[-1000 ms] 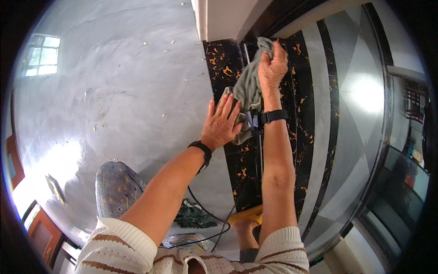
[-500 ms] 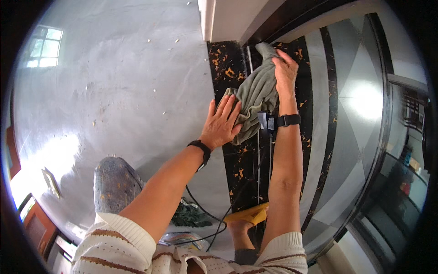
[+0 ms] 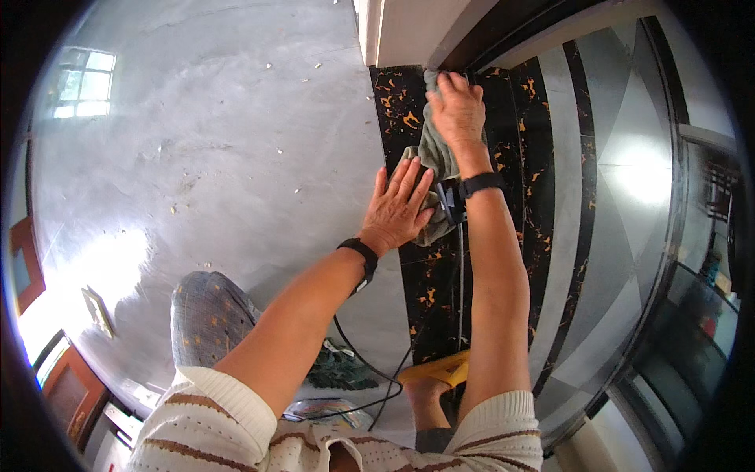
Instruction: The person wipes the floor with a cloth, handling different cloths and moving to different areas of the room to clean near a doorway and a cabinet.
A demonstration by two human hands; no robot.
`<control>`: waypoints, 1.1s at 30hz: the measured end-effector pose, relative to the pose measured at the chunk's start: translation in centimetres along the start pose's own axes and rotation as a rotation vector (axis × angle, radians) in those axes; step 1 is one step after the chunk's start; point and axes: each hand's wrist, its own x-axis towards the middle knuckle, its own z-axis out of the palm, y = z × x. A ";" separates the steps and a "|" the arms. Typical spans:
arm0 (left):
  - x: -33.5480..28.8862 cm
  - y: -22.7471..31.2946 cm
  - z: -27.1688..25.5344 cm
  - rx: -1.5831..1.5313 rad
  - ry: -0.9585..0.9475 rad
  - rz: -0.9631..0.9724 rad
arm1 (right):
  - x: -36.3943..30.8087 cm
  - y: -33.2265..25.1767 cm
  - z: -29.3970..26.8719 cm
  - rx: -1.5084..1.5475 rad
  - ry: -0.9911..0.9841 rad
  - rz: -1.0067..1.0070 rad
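Note:
A grey-green cloth (image 3: 435,149) lies bunched along a black threshold strip (image 3: 399,102) with orange flecks. My right hand (image 3: 456,110) presses on its far end beside the door frame, fingers curled over the fabric. Nearer to me, my left hand (image 3: 397,206) lies flat on the cloth's near end, its fingers stretched out. Both wrists wear black bands, and a small dark device (image 3: 451,201) sits at the right one. Part of the cloth is hidden under my hands.
The door frame (image 3: 464,35) rises just past my right hand. Small white bits dot the grey floor (image 3: 228,141) on the left. Black cables (image 3: 385,377) run below my arms, near a dark green crumpled item (image 3: 340,366). A yellow slipper (image 3: 436,368) is on my foot.
My right hand has turned over onto the cloth's far end and shifted left. The cloth there is now narrower and bunched under it. My left hand stays flat on the near end.

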 end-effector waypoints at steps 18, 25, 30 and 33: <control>-0.6 -1.0 -0.2 0.005 -0.049 -0.039 | 0.7 -2.9 -3.7 0.142 -0.113 0.250; 0.0 -0.3 -0.3 -0.002 -0.029 -0.022 | 0.0 -3.2 -1.3 -0.064 -0.299 0.176; 0.1 -0.7 -0.2 -0.056 -0.039 0.001 | 0.8 -4.1 -1.6 -0.251 -0.397 0.124; 0.0 -0.7 -0.6 -0.004 -0.128 -0.036 | -1.6 -6.8 -2.2 -0.205 -0.443 0.258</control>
